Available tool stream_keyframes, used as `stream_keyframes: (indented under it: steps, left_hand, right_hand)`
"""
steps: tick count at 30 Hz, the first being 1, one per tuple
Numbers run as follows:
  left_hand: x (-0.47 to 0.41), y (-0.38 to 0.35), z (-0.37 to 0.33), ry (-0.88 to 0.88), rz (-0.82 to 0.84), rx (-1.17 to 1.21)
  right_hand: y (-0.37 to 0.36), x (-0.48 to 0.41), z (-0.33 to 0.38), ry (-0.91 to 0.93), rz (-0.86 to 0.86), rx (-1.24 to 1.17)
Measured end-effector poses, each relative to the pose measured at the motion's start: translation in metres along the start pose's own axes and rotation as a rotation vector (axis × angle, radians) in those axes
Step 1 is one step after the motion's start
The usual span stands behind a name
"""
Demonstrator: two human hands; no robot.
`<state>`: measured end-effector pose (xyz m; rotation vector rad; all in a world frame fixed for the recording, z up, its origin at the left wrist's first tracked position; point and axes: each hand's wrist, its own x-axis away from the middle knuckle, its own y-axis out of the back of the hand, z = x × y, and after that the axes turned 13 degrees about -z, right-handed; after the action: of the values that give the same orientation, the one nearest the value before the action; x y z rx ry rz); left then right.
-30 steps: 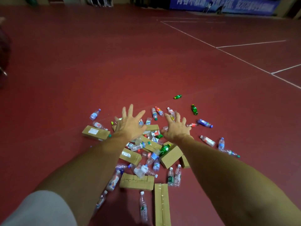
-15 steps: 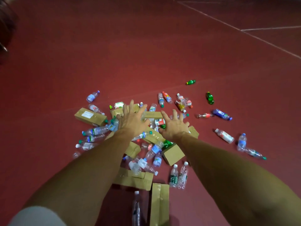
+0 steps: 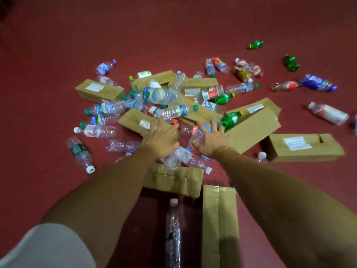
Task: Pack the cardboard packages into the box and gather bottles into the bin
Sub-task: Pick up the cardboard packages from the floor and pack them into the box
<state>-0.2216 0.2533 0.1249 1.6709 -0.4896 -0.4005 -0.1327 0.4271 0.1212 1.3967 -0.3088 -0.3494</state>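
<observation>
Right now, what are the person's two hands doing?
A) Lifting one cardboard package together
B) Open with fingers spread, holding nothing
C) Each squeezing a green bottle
B: the left hand and the right hand both show straight, spread fingers with nothing gripped.

Short pale-grey sleeve [image 3: 44,246], bare forearms [image 3: 108,188]

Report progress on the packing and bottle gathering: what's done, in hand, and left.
Done: nothing visible. No packing box or bin shows, and cardboard packages and bottles lie mixed on the red floor. In hand: the left hand and right hand reach over the pile's near side with fingers spread, gripping nothing. Left: every package to pack and every bottle to gather, including the outlying green bottle.
</observation>
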Motion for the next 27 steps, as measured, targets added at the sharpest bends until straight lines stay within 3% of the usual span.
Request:
stream_keyframes:
  steps: [8, 11, 16, 21, 27]
  left_hand:
    - [0.062, -0.118, 0.016, -0.103, -0.016, 0.019]
    - [0.069, -0.131, 0.014, -0.130, 0.059, -0.002]
    - [0.082, -0.153, 0.001, -0.158, 0.037, 0.088]
    - [0.090, -0.161, 0.005, -0.255, 0.037, 0.029]
    - [0.093, -0.161, 0.017, -0.182, 0.172, -0.002]
  right_hand:
    - [-0.107, 0.073, -0.021, -0.061, 0.190, -0.013]
    - [-0.117, 0.080, -0.026, -0.087, 0.191, -0.015]
    - [-0.129, 0.107, -0.030, -0.136, 0.228, 0.027]
    - [-0.138, 0.119, -0.037, -0.162, 0.271, 0.081]
    - [-0.141, 0.109, -0.032, -0.101, 0.272, 0.039]
